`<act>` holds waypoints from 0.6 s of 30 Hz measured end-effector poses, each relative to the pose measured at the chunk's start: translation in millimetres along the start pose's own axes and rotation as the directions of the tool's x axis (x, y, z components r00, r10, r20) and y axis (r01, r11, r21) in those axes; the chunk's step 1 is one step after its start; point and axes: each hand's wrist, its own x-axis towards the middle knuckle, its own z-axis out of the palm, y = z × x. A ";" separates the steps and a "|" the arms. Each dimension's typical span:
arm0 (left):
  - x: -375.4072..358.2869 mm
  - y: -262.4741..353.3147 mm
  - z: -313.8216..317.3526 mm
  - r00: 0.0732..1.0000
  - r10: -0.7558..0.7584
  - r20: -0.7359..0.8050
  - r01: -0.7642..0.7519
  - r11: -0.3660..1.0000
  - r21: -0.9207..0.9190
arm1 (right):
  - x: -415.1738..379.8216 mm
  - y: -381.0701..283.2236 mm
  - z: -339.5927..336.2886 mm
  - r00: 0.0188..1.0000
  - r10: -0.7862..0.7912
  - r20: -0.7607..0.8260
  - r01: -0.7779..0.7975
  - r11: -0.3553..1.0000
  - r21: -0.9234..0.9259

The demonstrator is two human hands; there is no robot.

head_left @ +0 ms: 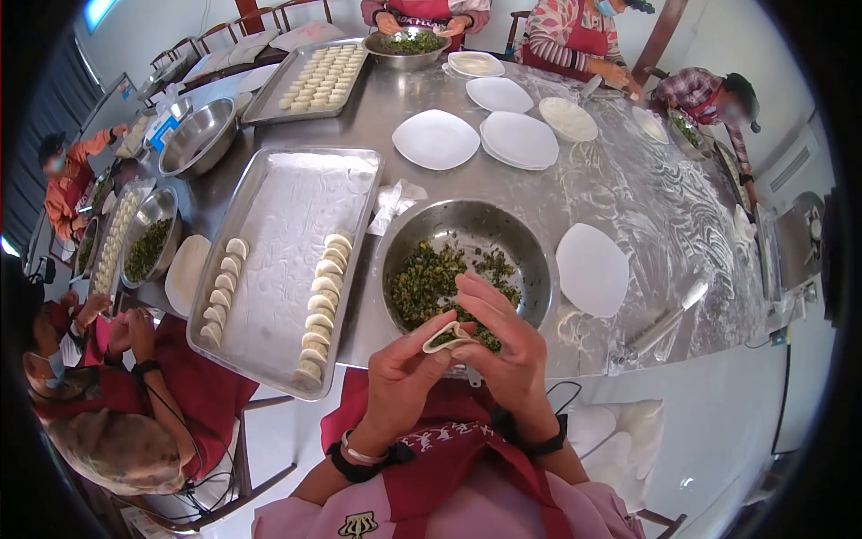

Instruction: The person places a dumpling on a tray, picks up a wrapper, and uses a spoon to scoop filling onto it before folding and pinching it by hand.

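Observation:
A partly folded dough wrapper (448,336) with green filling showing in its opening is held between my two hands, over the near rim of a steel bowl. My left hand (404,368) pinches its left side. On the right side, the thumb and fingers of my right hand (507,350) grip it, with some fingers raised. The steel bowl (539,260) holds chopped green and yellow filling (426,278). Left of the bowl, a metal tray (269,260) carries two rows of folded dumplings (319,319), one along each side.
White plates (436,140) stand beyond the bowl, and another plate (593,269) is at its right. A crumpled tissue (395,202) touches the tray's side. A roller-like tool (669,319) lies on the floured table (628,198). Several co-workers surround the table, one (135,386) close at left.

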 end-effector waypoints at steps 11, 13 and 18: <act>-5.1 8.9 2.2 0.998 -0.059 0.017 0.055 0.978 0.202 | -3.7 9.6 5.2 0.993 -0.103 0.063 0.102 0.995 0.017; -5.2 14.0 3.5 0.997 -0.066 0.044 0.051 0.959 0.280 | -4.3 9.8 5.6 0.986 -0.150 0.068 0.153 0.987 -0.044; -2.2 17.8 2.8 0.991 -0.122 0.055 0.103 0.958 0.269 | -1.1 11.1 -5.4 0.966 -0.186 0.181 0.222 0.953 -0.208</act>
